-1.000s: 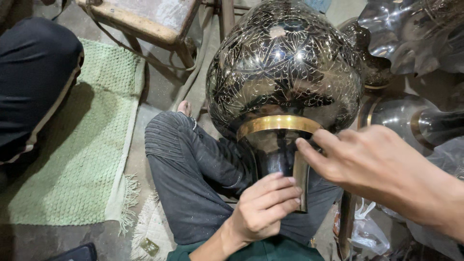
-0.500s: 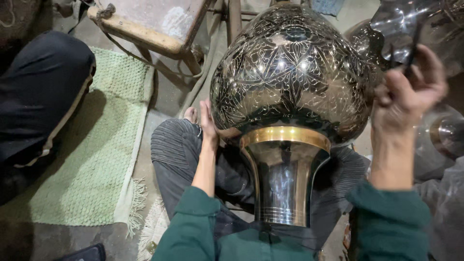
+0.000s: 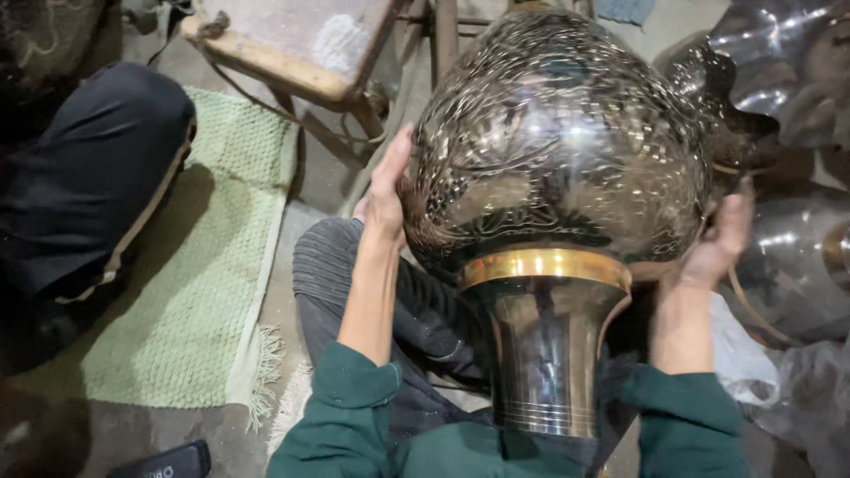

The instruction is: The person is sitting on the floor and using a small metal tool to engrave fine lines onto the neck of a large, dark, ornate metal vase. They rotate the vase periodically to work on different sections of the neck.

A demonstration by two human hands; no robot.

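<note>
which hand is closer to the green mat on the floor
Left. The left hand presses the vase's side facing the green mat; the right hand grips the far side, away from it.

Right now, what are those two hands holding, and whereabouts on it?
Both hold one large engraved metal vase. The left hand and right hand press against opposite sides of its round belly, just above the brass band.
</note>
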